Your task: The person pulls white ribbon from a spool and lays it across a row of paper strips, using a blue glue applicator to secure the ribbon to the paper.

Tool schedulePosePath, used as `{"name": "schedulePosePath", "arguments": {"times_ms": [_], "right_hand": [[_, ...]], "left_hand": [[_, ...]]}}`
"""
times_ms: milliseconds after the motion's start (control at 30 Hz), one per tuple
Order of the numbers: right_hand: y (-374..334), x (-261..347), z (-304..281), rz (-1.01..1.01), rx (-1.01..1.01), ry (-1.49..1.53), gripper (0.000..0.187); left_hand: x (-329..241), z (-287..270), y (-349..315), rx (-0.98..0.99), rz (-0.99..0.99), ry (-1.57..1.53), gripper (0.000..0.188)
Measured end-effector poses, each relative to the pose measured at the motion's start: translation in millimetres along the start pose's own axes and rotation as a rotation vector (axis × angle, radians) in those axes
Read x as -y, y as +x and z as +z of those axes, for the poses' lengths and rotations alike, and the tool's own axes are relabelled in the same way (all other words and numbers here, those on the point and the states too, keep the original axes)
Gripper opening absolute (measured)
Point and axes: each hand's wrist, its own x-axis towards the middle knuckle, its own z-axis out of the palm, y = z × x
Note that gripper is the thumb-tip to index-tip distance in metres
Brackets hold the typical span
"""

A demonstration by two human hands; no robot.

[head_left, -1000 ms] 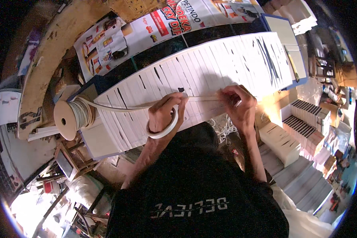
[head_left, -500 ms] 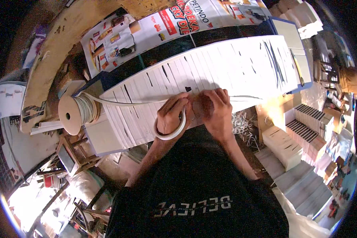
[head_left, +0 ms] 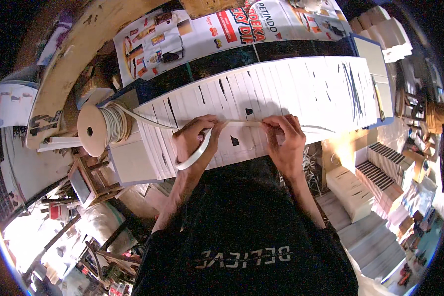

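Note:
A narrow white tape strip (head_left: 245,123) runs taut between my two hands, over a long row of white page blocks (head_left: 291,81). My left hand (head_left: 188,140) is closed on the strip's left end, with a white tape roll (head_left: 191,160) looped around that hand near the wrist. The fingertips of my right hand (head_left: 285,140) pinch the other end. From a cardboard-sided spool (head_left: 92,130) at the left, a pale cord (head_left: 150,121) crosses the blocks, passes behind my hands and reappears at the right. Two small black marks show on the blocks between my hands.
Blue-edged boards (head_left: 128,163) flank the row, and a yellow cutter (head_left: 380,106) lies on the right one. Beyond is a printed banner (head_left: 197,37). Stacked books (head_left: 382,165) and a loose block (head_left: 349,190) stand at the right, a wooden stool (head_left: 86,182) at the lower left.
My hands have moved apart, drawing a length of tape between them. The left hand shifted left with the roll; the whole view has also shifted slightly.

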Motion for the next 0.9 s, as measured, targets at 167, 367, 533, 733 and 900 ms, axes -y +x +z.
{"name": "schedulePosePath", "arguments": {"times_ms": [167,367,533,733,900], "right_hand": [[1.0,0.3,0.2,-0.037,-0.010,-0.014,0.014],[1.6,-0.7,-1.0,0.012,0.016,0.046,0.013],[0.7,1.5,1.1,-0.003,0.033,-0.037,0.015],[5.6,29.3,37.9,-0.086,0.153,-0.099,0.034],[4.7,40.3,32.0,-0.082,0.235,-0.171,0.041]], "left_hand": [[2.7,-0.1,-1.9,0.002,0.009,-0.026,0.010],[5.4,3.4,-2.1,-0.016,0.159,0.037,0.010],[-1.8,2.3,-6.3,-0.019,0.213,0.160,0.010],[1.8,4.0,-11.3,-0.028,0.267,0.022,0.011],[6.7,-4.4,-24.9,0.068,0.199,0.046,0.022]]}}
